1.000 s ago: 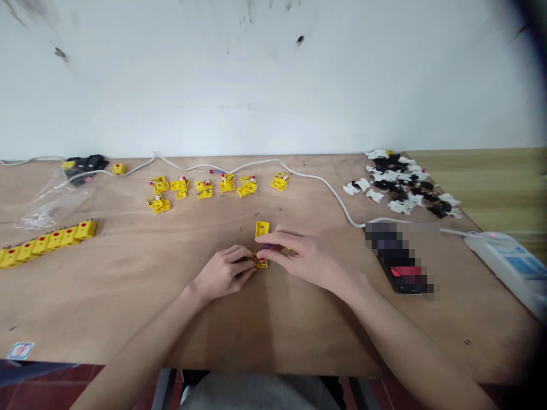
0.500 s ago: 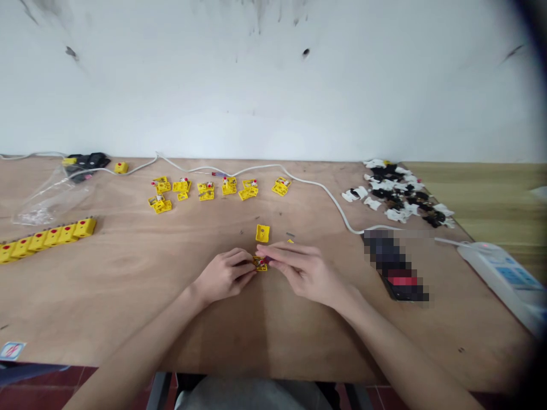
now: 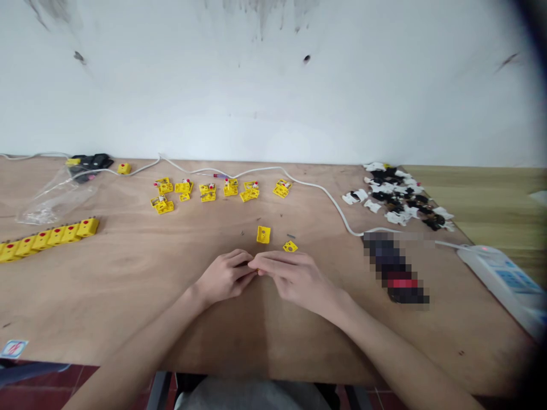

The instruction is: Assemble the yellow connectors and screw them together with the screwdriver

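My left hand is closed in a pinch, its fingertips on the small yellow plastic housing seen there half a second ago. That housing is now almost wholly hidden by fingers. My right hand meets it from the right, thumb and fingers pressed together over the same spot; what they grip is hidden. Just beyond the hands lies a hollow yellow shell. Right of it are a flat yellow plate with holes and a small grey metal strip.
Several opened yellow housings with red and white parts lie in a row behind, near a screwdriver and white cable. Closed yellow units line the left. Black and white pieces are heaped right, above a power strip.
My right hand has moved left, closing over the yellow housing and covering its red part. The flat yellow plate, partly behind that hand before, now shows fully.
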A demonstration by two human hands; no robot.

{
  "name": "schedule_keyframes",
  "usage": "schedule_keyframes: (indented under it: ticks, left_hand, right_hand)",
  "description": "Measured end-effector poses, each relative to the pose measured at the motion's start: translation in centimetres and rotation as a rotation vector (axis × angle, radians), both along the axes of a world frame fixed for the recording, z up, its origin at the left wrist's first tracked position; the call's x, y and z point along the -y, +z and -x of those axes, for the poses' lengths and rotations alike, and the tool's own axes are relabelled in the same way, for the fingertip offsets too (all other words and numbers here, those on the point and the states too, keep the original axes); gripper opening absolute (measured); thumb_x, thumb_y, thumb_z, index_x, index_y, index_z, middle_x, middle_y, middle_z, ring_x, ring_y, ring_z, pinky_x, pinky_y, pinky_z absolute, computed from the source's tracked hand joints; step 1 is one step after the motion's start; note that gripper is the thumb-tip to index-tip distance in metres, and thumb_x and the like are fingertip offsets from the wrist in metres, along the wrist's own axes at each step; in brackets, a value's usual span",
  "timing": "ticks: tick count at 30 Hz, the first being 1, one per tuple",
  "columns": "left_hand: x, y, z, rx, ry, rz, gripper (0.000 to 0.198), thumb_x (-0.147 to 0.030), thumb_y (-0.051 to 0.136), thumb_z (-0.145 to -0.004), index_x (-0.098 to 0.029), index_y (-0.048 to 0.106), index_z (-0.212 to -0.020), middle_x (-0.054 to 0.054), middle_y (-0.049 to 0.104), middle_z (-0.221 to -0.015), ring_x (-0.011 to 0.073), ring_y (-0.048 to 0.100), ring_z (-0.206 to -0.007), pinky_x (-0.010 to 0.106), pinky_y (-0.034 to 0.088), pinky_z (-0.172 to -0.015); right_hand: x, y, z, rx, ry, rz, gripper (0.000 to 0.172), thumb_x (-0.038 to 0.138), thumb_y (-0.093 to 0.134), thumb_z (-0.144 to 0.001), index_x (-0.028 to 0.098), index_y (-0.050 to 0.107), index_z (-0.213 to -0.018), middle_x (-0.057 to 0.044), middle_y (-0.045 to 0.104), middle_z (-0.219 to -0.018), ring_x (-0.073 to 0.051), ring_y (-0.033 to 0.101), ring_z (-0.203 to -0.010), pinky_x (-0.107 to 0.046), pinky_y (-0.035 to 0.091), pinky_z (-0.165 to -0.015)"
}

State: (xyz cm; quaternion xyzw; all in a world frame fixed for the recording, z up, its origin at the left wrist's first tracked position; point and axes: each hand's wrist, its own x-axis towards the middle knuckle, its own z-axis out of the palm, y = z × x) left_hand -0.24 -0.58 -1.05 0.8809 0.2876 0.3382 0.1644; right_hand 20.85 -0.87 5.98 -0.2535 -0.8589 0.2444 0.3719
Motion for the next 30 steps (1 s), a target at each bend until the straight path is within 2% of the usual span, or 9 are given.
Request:
schedule_keyframes:
  ticks: [5, 10, 13, 15, 19, 23, 26, 30]
  left_hand:
    - [0.0, -0.1, 0.1, -0.003, -0.006, 0.012, 0.014, -0.016, 0.057, -0.094, -0.019, 0.068, -0.102, 0.007, 0.070, -0.101, 0.0207, 0.067, -0.097, 0.035, 0.059, -0.082]
    - [0.0, -0.3, 0.1, -0.008, -0.003, 0.035, 0.016, -0.017, 0.059, -0.094, -0.020, 0.072, -0.102, 0.008, 0.070, -0.105, 0.0203, 0.066, -0.097, 0.035, 0.058, -0.084]
    - [-0.1, -0.2, 0.2, -0.002, -0.016, 0.067, 0.016, -0.017, 0.059, -0.094, -0.020, 0.074, -0.099, 0.008, 0.070, -0.103, 0.0195, 0.066, -0.096, 0.034, 0.058, -0.083]
    - [-0.2, -0.2, 0.2, 0.015, -0.020, 0.087, 0.015, -0.018, 0.060, -0.094, -0.020, 0.074, -0.097, 0.008, 0.071, -0.101, 0.0190, 0.066, -0.094, 0.033, 0.058, -0.082]
    - [-0.5, -0.4, 0.4, 0.071, -0.011, 0.137, 0.013, -0.020, 0.063, -0.093, -0.022, 0.075, -0.098, 0.006, 0.072, -0.100, 0.0182, 0.067, -0.093, 0.033, 0.058, -0.083]
    - [-0.6, -0.5, 0.6, 0.107, 0.015, 0.233, 0.016, -0.022, 0.066, -0.092, -0.021, 0.071, -0.107, 0.006, 0.072, -0.101, 0.0177, 0.068, -0.095, 0.032, 0.059, -0.085]
    - [-0.5, -0.2, 0.7, 0.108, 0.045, 0.286, 0.030, -0.023, 0.067, -0.091, -0.022, 0.065, -0.121, 0.008, 0.068, -0.115, 0.0189, 0.067, -0.104, 0.034, 0.058, -0.092]
    - [-0.4, 0.0, 0.8, 0.088, 0.066, 0.316, 0.038, -0.024, 0.067, -0.091, -0.024, 0.061, -0.129, 0.009, 0.065, -0.121, 0.0203, 0.065, -0.110, 0.037, 0.057, -0.096]
  right_hand:
    - [0.1, -0.2, 0.6, -0.007, -0.060, 0.034, 0.043, -0.004, 0.046, -0.089, 0.024, 0.070, -0.110, 0.000, 0.076, -0.102, -0.011, 0.072, -0.087, -0.021, 0.059, -0.081]
    - [-0.8, 1.2, -0.5, -0.042, -0.067, 0.175, 0.028, 0.010, 0.052, -0.096, 0.025, 0.070, -0.111, -0.001, 0.076, -0.106, -0.015, 0.073, -0.095, -0.027, 0.059, -0.086]
    - [-1.8, 1.9, -2.4, -0.201, -0.205, 0.297, 0.022, 0.022, 0.052, -0.100, 0.024, 0.066, -0.117, -0.003, 0.075, -0.101, -0.016, 0.072, -0.091, -0.028, 0.059, -0.079]
    - [-2.6, 1.8, -3.8, -0.211, -0.346, 0.293, 0.025, 0.027, 0.046, -0.102, 0.022, 0.062, -0.122, -0.004, 0.073, -0.093, -0.017, 0.071, -0.085, -0.029, 0.058, -0.074]
    - [-3.9, -0.3, -6.0, 0.140, -0.544, 0.155, 0.026, 0.029, 0.043, -0.101, 0.023, 0.064, -0.116, -0.007, 0.071, -0.109, -0.021, 0.068, -0.096, -0.033, 0.053, -0.080]
    - [-4.7, -3.5, -7.3, 0.476, -0.650, 0.219, 0.023, 0.032, 0.057, -0.094, 0.024, 0.070, -0.110, -0.004, 0.075, -0.084, -0.022, 0.069, -0.074, -0.030, 0.048, -0.066]
    - [-5.1, -5.0, -8.0, 0.540, -0.614, 0.245, 0.021, 0.034, 0.060, -0.091, 0.023, 0.075, -0.101, -0.005, 0.076, -0.084, -0.021, 0.069, -0.071, -0.029, 0.045, -0.064]
    - [-5.4, -5.4, -8.3, 0.489, -0.568, 0.255, 0.020, 0.033, 0.058, -0.092, 0.023, 0.076, -0.093, -0.004, 0.076, -0.086, -0.019, 0.068, -0.072, -0.028, 0.044, -0.065]
